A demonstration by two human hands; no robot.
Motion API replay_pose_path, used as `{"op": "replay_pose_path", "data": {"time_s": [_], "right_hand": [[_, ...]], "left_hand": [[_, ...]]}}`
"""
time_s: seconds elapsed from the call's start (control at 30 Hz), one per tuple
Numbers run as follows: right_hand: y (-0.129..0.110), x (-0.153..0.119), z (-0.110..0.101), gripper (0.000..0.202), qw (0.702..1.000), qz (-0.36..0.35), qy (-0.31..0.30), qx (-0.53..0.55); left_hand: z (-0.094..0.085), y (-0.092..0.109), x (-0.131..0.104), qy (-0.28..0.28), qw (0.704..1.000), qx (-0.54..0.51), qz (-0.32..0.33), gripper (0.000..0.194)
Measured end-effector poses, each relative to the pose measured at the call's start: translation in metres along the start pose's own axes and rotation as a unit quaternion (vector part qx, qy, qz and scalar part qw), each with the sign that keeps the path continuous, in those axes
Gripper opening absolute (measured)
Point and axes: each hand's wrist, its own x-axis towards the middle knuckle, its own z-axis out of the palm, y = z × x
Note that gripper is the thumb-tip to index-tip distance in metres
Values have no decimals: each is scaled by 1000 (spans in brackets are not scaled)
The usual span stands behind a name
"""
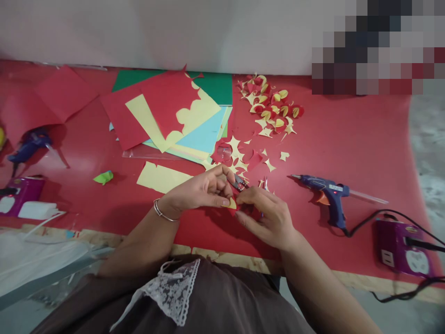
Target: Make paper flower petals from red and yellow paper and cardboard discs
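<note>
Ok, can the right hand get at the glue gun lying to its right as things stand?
Probably yes: nothing seems to stand between the right hand and that glue gun, though the hand is busy at a small yellow paper piece.

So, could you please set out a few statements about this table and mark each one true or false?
1. The left hand has its thumb on a small yellow piece. True.
2. The bracelet is on the right wrist. False: the bracelet is on the left wrist.
3. The right hand holds a glue gun. False: the nearer glue gun lies on the table, to the right of the right hand.
4. The green sheet lies partly under a red sheet. True.
5. The power strip on the right is green. False: that power strip is purple.
</note>
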Motion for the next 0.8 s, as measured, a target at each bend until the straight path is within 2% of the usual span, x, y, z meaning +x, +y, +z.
{"op": "replay_pose_path", "data": {"time_s": [0.13, 0.23, 0.5, 0.8], "right_hand": [[1, 0, -1, 11, 1000, -1, 0, 5], [1, 1, -2, 10, 1000, -2, -3, 2], [3, 1, -2, 10, 1000, -6, -9, -2], [3, 1, -3, 11, 1000, -6, -12, -10]], "left_hand": [[-1, 5, -8, 17, 997, 69, 11, 23], [-3, 8, -13, 5, 994, 103, 20, 18], [-3, 15, -20, 28, 976, 212, 33, 19], [-2, 14, -22, 43, 972, 229, 24, 19]]}}
